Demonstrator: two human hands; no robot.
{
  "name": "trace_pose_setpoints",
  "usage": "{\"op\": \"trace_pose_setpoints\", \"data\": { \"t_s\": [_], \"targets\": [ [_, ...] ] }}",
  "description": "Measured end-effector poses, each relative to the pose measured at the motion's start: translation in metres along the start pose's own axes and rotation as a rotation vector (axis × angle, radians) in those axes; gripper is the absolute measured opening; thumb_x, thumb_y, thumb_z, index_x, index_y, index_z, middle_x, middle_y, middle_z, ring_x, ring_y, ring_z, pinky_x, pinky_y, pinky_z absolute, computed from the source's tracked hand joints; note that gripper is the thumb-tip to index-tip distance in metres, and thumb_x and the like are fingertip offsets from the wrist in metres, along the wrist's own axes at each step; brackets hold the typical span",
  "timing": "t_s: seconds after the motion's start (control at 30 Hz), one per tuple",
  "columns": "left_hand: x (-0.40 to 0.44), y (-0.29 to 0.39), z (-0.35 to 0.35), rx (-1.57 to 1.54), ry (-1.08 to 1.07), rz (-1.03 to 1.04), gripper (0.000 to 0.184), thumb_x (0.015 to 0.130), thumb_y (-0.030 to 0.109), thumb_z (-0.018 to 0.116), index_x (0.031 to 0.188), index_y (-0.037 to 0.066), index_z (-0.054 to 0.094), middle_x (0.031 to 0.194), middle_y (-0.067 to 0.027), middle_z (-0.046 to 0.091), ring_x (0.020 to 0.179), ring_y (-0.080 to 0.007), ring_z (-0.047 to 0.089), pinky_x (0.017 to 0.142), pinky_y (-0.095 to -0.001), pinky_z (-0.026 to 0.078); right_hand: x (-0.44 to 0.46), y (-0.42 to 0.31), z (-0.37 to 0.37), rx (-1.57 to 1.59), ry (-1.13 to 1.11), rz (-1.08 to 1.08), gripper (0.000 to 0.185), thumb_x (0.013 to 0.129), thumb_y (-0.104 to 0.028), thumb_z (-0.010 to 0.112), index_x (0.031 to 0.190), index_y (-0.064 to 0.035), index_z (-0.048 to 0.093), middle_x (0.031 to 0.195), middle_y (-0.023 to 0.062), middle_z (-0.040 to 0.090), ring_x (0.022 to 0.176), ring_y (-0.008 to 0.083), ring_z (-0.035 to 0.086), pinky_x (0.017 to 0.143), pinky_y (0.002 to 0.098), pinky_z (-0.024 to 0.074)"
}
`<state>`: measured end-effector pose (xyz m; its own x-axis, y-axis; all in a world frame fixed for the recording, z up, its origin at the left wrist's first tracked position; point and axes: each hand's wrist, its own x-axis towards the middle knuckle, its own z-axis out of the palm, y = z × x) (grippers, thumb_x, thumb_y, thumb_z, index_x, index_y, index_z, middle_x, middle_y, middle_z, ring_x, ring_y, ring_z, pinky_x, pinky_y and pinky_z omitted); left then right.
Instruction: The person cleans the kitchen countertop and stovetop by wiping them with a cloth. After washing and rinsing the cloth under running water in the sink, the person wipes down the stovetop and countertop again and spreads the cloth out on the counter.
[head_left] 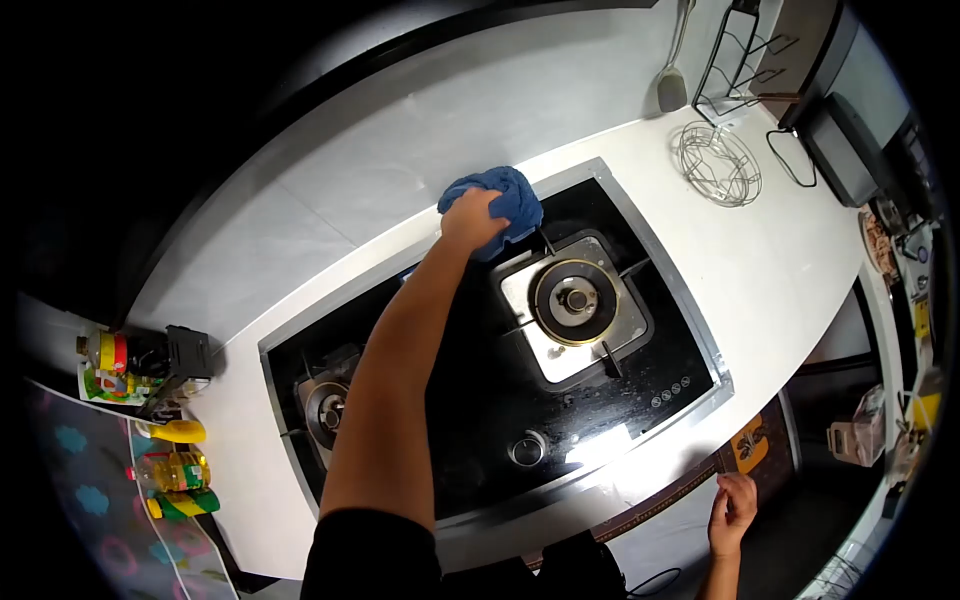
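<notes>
My left hand (475, 218) presses a blue cloth (515, 200) against the back edge of a black glass gas stove (470, 400). Its fingers are closed over the cloth. Just right of the cloth is the right burner (576, 300), with a metal drip plate (550, 365) and pot supports around it. The left burner (328, 410) is partly hidden behind my left forearm. My right hand (735, 505) hangs off the front of the counter at the lower right, its fingers curled in with nothing visible in them.
A wire rack (718, 165) lies on the white counter (690, 240), near a black stand (735, 60) and a hanging spatula (672, 90). Bottles, including an oil bottle (175, 471), stand at the left end. A control knob (527, 449) sits at the stove's front.
</notes>
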<state>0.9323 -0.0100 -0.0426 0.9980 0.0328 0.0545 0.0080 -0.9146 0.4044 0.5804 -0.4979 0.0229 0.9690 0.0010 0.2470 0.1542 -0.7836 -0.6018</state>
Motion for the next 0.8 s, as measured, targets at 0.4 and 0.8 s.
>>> {"op": "trace_pose_setpoints", "data": {
  "t_s": [0.4, 0.8],
  "targets": [
    [-0.262, 0.041, -0.035, 0.180, -0.052, -0.216, 0.044, 0.069, 0.025, 0.071, 0.112, 0.022, 0.060, 0.115, -0.0120, 0.050, 0.103, -0.0323, 0.054, 0.084, -0.0426, 0.049, 0.084, -0.047, 0.034, 0.287, -0.173, -0.182, 0.017, 0.074, 0.007, 0.056, 0.087, -0.0016, 0.065, 0.092, 0.0128, 0.064, 0.090, 0.0304, 0.059, 0.083, 0.0357, 0.0458],
    [-0.407, 0.043, -0.105, -0.400, 0.266, -0.201, 0.036, 0.074, 0.003, 0.061, 0.109, 0.007, 0.058, 0.122, -0.0187, 0.052, 0.108, -0.0343, 0.054, 0.090, -0.0383, 0.045, 0.075, -0.241, 0.231, -0.040, -0.936, -0.462, 0.079, 0.070, -0.026, 0.067, 0.141, -0.0153, 0.033, 0.148, 0.0207, 0.019, 0.139, 0.0415, 0.008, 0.112, 0.0519, 0.0089]
  ]
}}
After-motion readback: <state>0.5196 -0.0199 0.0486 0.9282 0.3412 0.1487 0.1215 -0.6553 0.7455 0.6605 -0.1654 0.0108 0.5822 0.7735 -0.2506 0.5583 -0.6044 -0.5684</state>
